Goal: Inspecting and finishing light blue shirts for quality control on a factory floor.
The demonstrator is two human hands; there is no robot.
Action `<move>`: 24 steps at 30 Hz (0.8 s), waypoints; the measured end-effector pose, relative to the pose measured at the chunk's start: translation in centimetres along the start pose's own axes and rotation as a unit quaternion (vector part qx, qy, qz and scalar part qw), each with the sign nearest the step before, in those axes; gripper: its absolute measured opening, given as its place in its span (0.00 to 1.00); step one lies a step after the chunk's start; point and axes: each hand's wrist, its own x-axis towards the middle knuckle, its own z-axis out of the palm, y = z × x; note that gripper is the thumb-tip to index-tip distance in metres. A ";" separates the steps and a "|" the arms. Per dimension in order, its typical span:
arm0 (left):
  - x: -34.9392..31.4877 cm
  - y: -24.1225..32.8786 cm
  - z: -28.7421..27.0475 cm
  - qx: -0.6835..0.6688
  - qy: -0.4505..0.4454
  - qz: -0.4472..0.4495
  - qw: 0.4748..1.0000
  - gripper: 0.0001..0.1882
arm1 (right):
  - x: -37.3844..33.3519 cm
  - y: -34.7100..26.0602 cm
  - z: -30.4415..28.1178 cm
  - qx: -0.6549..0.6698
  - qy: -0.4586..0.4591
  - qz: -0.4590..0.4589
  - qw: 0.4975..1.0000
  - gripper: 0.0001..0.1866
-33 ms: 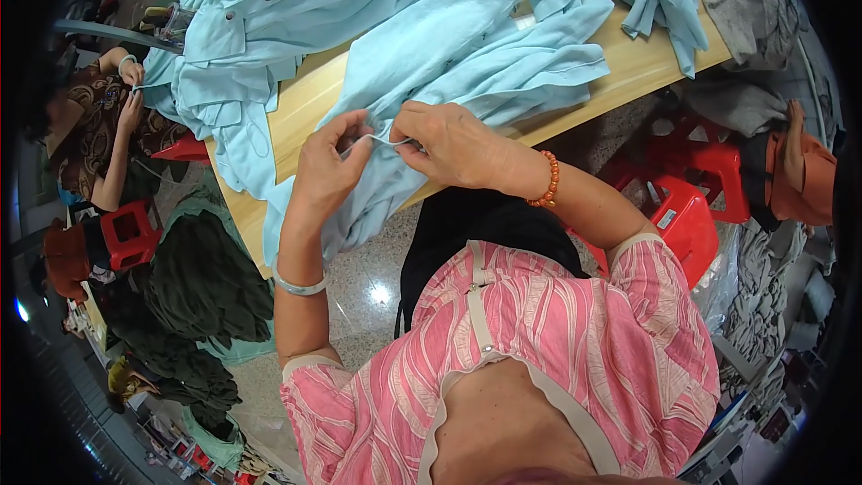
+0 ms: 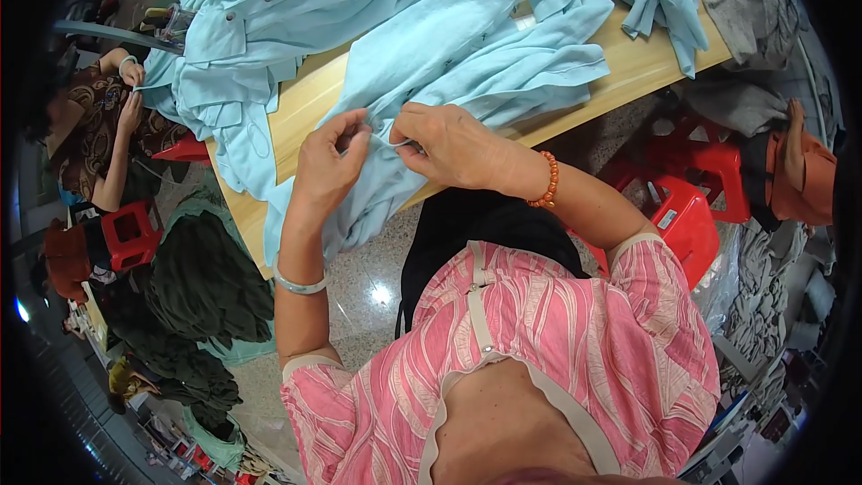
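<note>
Both my hands are over a rumpled light-blue garment [image 2: 485, 49] lying across the table's near edge. A thin light-blue cord [image 2: 384, 142] runs in the small gap between them. My left hand [image 2: 329, 162] is closed, thumb and forefinger pinched at one end of the cord. My right hand [image 2: 449, 144] is closed too, its fingertips pinching the cord on the other side. The cord's ends are hidden by my fingers. Some of the cloth hangs over the table edge beneath my hands.
More light-blue buttoned garments [image 2: 260, 13] cover the wooden table [image 2: 310, 90]. Grey cloth [image 2: 750, 4] lies at the far right corner. Red plastic stools [image 2: 687, 229] stand to the right. On the left, a person [image 2: 108, 126] handles light-blue cloth near a heap of dark garments [image 2: 211, 278].
The stretch of cord between my hands has shifted slightly, and my left fingertips have drawn closer together. Everything else looks the same.
</note>
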 end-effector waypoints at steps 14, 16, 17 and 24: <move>1.0 2.5 2.6 0.281 0.027 0.124 0.951 0.02 | -0.5 1.0 1.4 0.054 0.062 -0.062 0.995 0.05; 1.1 2.4 2.7 0.279 0.009 0.069 0.958 0.03 | -0.7 1.6 1.7 0.039 0.056 -0.078 0.995 0.06; 1.2 2.6 2.5 0.278 0.010 0.087 0.957 0.03 | -0.7 1.6 1.8 0.021 0.052 -0.084 0.995 0.08; 1.3 1.9 1.3 -0.120 -0.084 -0.087 0.985 0.09 | -0.6 1.0 1.9 -0.087 0.105 -0.037 0.990 0.08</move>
